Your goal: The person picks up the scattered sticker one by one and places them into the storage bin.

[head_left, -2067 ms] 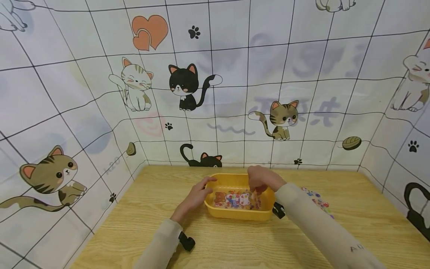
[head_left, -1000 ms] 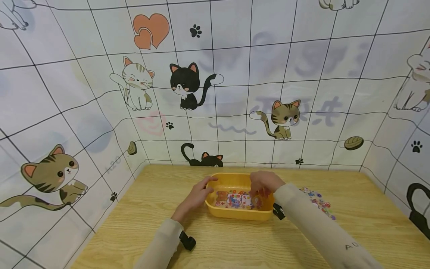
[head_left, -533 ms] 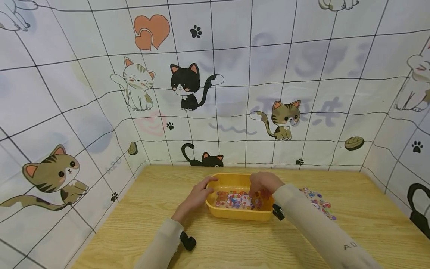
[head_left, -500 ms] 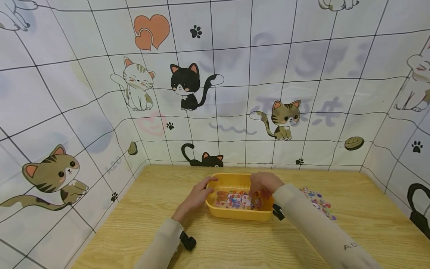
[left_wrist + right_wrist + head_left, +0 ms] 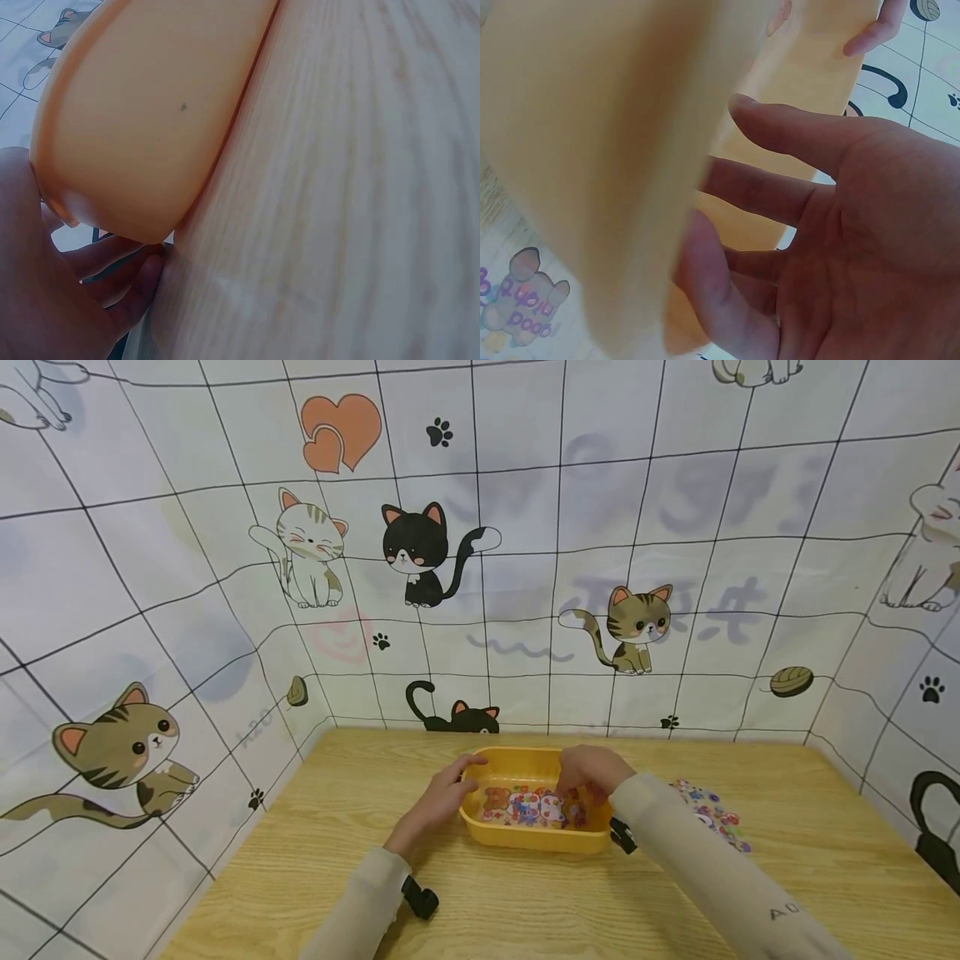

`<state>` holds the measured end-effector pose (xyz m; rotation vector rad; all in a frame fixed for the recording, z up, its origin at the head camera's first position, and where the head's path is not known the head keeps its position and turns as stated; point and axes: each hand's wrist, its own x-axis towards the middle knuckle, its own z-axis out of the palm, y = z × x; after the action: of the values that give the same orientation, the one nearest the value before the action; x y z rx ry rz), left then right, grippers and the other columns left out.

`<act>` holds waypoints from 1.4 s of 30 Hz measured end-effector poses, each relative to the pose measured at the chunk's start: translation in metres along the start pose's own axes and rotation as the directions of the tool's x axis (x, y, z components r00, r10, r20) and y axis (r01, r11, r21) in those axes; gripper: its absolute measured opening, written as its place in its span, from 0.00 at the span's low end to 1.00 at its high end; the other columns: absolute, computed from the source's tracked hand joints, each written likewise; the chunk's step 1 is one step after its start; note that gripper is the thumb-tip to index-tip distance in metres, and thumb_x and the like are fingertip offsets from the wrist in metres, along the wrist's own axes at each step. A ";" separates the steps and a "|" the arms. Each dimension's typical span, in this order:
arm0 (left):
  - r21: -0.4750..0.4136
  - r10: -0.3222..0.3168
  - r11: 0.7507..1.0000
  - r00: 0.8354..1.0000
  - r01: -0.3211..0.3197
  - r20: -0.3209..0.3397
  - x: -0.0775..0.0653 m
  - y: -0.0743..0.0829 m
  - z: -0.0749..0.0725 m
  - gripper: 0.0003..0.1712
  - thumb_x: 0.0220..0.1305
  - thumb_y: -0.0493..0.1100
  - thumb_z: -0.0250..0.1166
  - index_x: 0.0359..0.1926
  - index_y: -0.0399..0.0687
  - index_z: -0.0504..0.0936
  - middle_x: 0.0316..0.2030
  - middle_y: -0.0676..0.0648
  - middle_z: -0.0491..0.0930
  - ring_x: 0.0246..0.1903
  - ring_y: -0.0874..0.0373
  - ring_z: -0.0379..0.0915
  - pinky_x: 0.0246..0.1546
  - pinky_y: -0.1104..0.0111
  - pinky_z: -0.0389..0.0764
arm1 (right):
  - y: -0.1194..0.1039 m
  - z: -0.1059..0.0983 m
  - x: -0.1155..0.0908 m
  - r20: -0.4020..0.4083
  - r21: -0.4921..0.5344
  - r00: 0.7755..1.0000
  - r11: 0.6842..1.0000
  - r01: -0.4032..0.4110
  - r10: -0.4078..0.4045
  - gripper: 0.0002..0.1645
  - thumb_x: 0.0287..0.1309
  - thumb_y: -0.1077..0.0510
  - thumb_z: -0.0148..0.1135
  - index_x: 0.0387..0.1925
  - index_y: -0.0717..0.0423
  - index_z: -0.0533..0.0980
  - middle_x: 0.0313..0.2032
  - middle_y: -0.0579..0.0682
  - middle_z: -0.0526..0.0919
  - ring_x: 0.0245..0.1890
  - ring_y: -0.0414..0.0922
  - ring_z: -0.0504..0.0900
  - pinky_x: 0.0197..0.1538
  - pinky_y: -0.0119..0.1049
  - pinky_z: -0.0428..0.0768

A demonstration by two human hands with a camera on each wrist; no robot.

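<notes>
A yellow plastic basin [image 5: 536,839] stands on the table, with colourful cartoon stickers [image 5: 525,807], bears and bunnies among them, spread over its floor. My left hand [image 5: 442,793] grips the basin's left end; in the left wrist view its thumb is at the rim and the other fingers lie by the lower corner. My right hand [image 5: 592,768] reaches down into the right end, over the stickers there. In the right wrist view its thumb [image 5: 780,124] is extended, apart from the other fingers, whose tips are hidden behind the basin's wall.
More loose stickers [image 5: 712,814] lie on the wooden table [image 5: 480,910] to the right of the basin, partly covered by the right sleeve [image 5: 697,852]. A wrist camera [image 5: 420,900] sits at the left cuff. Cat-print sheeting [image 5: 525,568] encloses the back and sides.
Over the past two seconds my right hand has lowered slightly deeper into the basin and then stayed almost still. My left hand and the basin have hardly moved.
</notes>
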<state>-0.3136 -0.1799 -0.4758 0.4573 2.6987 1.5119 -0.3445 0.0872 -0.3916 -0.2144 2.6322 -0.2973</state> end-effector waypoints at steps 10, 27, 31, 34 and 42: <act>0.000 0.012 1.000 1.000 -0.012 0.003 0.001 -0.001 0.002 0.25 0.73 0.41 0.53 0.69 0.55 0.74 0.76 0.43 0.66 0.78 0.40 0.57 0.75 0.42 0.62 | -0.002 -0.011 -0.013 -0.078 -0.063 0.995 0.996 0.065 -0.070 0.17 0.64 0.47 0.68 0.35 0.58 0.86 0.21 0.47 0.73 0.16 0.44 0.77 0.20 0.32 0.77; 0.011 0.011 1.000 1.000 -0.011 -0.002 0.001 -0.003 0.001 0.25 0.72 0.41 0.53 0.68 0.54 0.74 0.75 0.43 0.67 0.77 0.40 0.58 0.75 0.41 0.62 | 0.035 -0.054 -0.083 -0.306 0.060 0.892 0.928 0.367 -0.332 0.18 0.72 0.47 0.60 0.44 0.58 0.85 0.32 0.54 0.86 0.25 0.44 0.86 0.29 0.38 0.85; 0.016 0.012 1.000 1.000 -0.012 -0.004 0.001 -0.002 -0.001 0.25 0.72 0.40 0.53 0.68 0.54 0.75 0.75 0.43 0.68 0.77 0.40 0.59 0.75 0.42 0.63 | 0.060 -0.052 -0.086 -0.369 0.076 0.870 0.922 0.379 -0.327 0.17 0.72 0.48 0.60 0.42 0.58 0.85 0.32 0.51 0.86 0.24 0.41 0.84 0.28 0.37 0.83; 0.013 0.013 1.000 1.000 -0.013 -0.005 0.000 -0.002 -0.001 0.25 0.72 0.40 0.53 0.68 0.53 0.75 0.75 0.43 0.68 0.77 0.40 0.59 0.75 0.42 0.62 | 0.077 -0.047 -0.090 -0.400 0.108 0.862 0.918 0.382 -0.312 0.17 0.72 0.49 0.59 0.43 0.60 0.84 0.34 0.52 0.87 0.24 0.41 0.83 0.28 0.38 0.83; 0.010 0.011 1.000 1.000 -0.011 -0.002 0.000 0.001 0.001 0.25 0.72 0.40 0.53 0.68 0.53 0.75 0.75 0.43 0.68 0.77 0.40 0.58 0.75 0.42 0.62 | 0.129 -0.023 -0.091 -0.420 0.199 0.869 0.908 0.369 -0.261 0.19 0.73 0.51 0.59 0.48 0.64 0.82 0.38 0.55 0.87 0.25 0.42 0.82 0.29 0.41 0.83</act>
<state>-0.3132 -0.1789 -0.4759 0.4716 2.7103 1.5032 -0.2889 0.2343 -0.3627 -0.5508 2.8887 -0.8957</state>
